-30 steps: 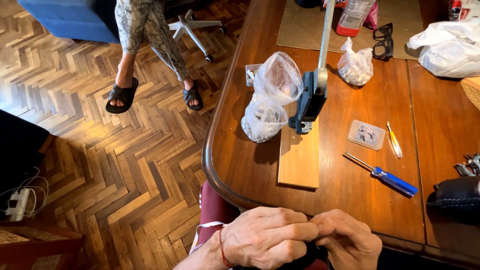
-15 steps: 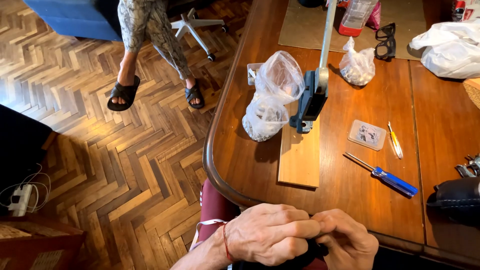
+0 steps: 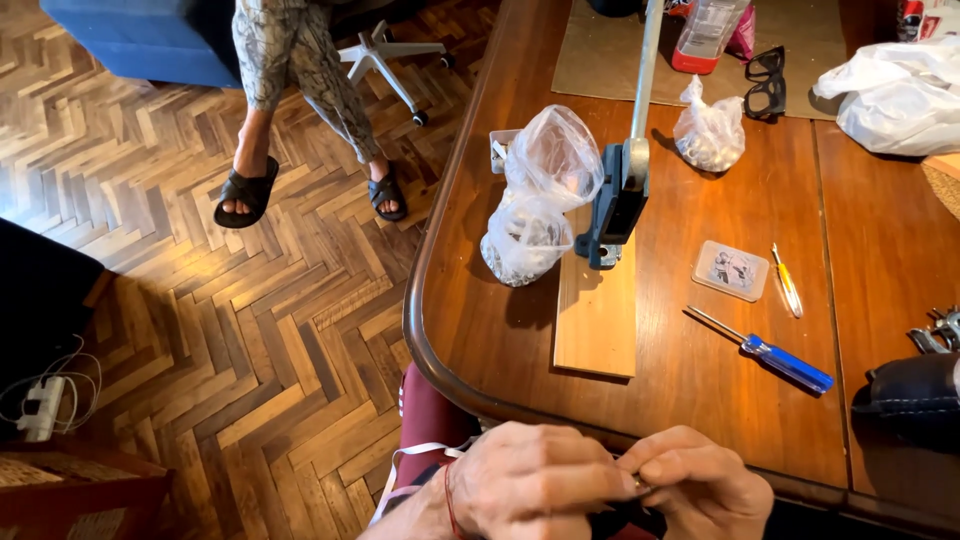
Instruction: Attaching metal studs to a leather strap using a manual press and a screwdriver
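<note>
Your left hand [image 3: 535, 480] and right hand [image 3: 695, 482] meet fingertip to fingertip below table [image 3: 480, 340] edge, pinching small metal piece [image 3: 640, 487]; dark thing beneath, unclear. Just beyond grip: pale flat wood board [image 3: 597, 315] on glossy table. Right of it, blue-handled screwdriver [image 3: 765, 350]. Farther: crinkled clear plastic bags [image 3: 540, 195], blue metal press [image 3: 622, 200].
</note>
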